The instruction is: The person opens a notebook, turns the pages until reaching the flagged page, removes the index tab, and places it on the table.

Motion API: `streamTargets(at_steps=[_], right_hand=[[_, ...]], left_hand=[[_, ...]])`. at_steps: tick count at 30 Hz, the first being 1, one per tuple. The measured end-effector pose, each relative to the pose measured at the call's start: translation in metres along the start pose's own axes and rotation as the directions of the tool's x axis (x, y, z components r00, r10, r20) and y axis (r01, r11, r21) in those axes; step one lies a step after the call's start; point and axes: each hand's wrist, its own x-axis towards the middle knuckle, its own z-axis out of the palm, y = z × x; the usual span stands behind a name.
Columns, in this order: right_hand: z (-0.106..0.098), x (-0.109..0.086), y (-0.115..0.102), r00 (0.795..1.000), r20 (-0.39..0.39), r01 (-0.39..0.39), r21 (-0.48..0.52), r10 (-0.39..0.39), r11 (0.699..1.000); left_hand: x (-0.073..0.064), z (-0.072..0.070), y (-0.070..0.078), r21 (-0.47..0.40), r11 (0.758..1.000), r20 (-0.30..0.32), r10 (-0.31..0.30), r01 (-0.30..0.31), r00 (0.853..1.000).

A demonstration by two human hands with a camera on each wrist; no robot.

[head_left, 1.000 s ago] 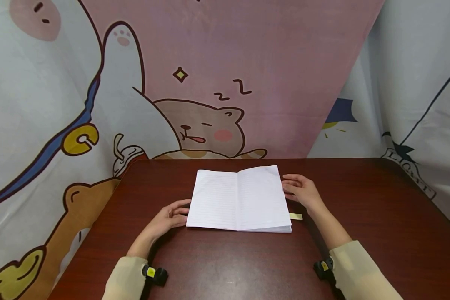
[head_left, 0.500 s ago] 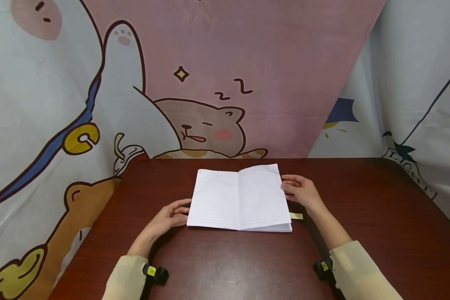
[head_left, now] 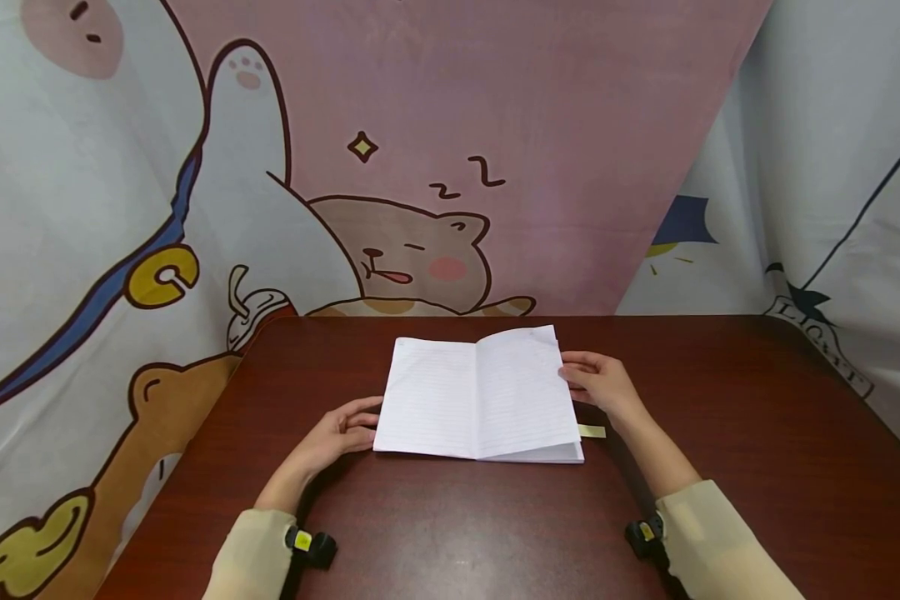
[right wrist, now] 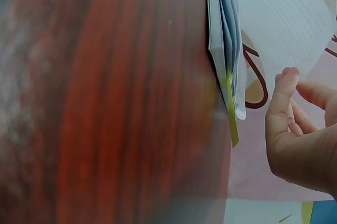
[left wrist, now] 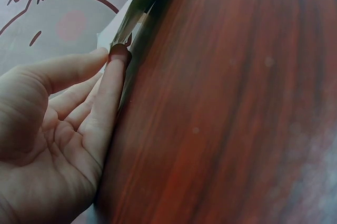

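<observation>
An open notebook (head_left: 433, 400) with lined white pages lies on the table, its spine fold running away from me. At its left edge my left hand (head_left: 337, 433) holds the cover side, thumb and fingertips meeting at the edge in the left wrist view. On the other side my right hand (head_left: 603, 385) pinches the outer edge of the right-hand page (head_left: 528, 387). The right wrist view shows that page (right wrist: 287, 18) raised off the stack, between thumb and fingertips. A yellow strip (head_left: 592, 432) sticks out from the notebook's right side below the right hand.
The notebook rests on a dark red-brown wooden table (head_left: 465, 533). Behind it hangs a pink and white cloth (head_left: 570, 167) with cartoon animals. Each wrist carries a black camera on a strap, such as the left camera (head_left: 318, 550).
The right-hand page has lifted slightly, with a wider gap at its near corner. My right hand has shifted a little left with it. The left hand stays in place.
</observation>
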Motion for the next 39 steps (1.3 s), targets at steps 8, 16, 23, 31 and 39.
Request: streamTargets(at_steps=[8,16,23,31,39], right_hand=[[0.001,-0.003,-0.006,1.000,0.005,0.013,0.015,-0.013,1.000],[0.004,-0.005,-0.010,0.999,0.007,0.047,0.060,-0.047,0.997],[0.008,-0.009,-0.018,0.996,0.015,0.080,0.105,-0.082,0.991],[0.014,-0.013,-0.028,0.992,0.021,0.119,0.121,-0.122,0.986],[0.020,-0.013,-0.034,0.991,0.021,0.126,0.125,-0.130,0.984]], left_hand=[[0.000,0.000,0.000,0.006,1.000,0.002,0.002,-0.002,1.000],[0.000,-0.001,-0.002,-0.004,1.000,0.004,0.003,-0.003,1.000],[0.000,-0.001,-0.002,0.000,1.000,-0.002,0.001,-0.001,1.000],[0.000,-0.001,-0.002,0.001,1.000,0.000,0.003,-0.003,1.000],[0.000,-0.001,-0.003,0.003,1.000,0.007,0.008,-0.008,1.000]])
